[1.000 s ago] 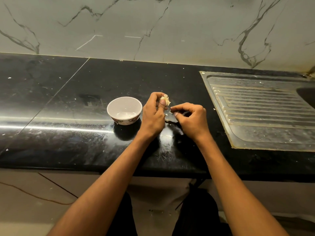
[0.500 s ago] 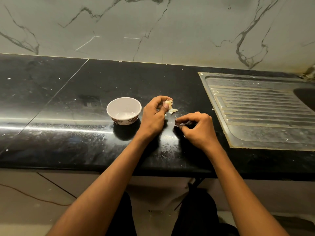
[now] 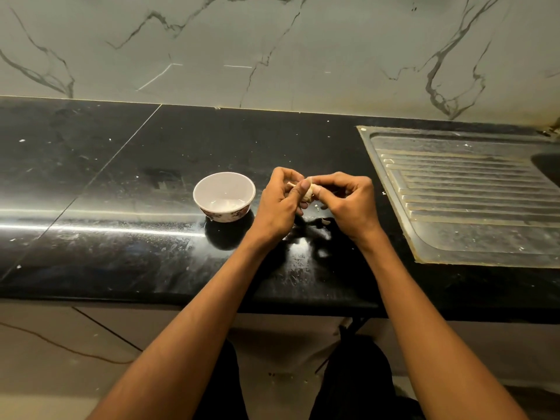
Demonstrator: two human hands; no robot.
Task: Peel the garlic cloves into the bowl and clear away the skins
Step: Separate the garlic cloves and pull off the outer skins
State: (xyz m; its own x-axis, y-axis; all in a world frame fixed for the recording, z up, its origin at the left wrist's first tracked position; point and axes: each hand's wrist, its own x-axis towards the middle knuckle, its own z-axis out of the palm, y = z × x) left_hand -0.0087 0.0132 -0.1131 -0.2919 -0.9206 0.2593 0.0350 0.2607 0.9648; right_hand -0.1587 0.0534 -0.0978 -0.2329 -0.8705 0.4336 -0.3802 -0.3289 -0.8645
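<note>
Peeling garlic at frame centre
Our left hand [image 3: 277, 204] and right hand [image 3: 348, 201] both pinch the garlic [image 3: 308, 194]; we'd strip skin gently, beside the bowl [image 3: 224, 196].

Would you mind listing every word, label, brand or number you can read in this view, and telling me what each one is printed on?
None: no readable text appears anywhere in this view.
The bowl carries only a dark floral pattern low on its outer wall, no lettering.
The black counter, the marble wall and the steel drainboard show veins, specks and ridges only.
The garlic clove, held between the left hand and right hand, is unmarked.
</note>
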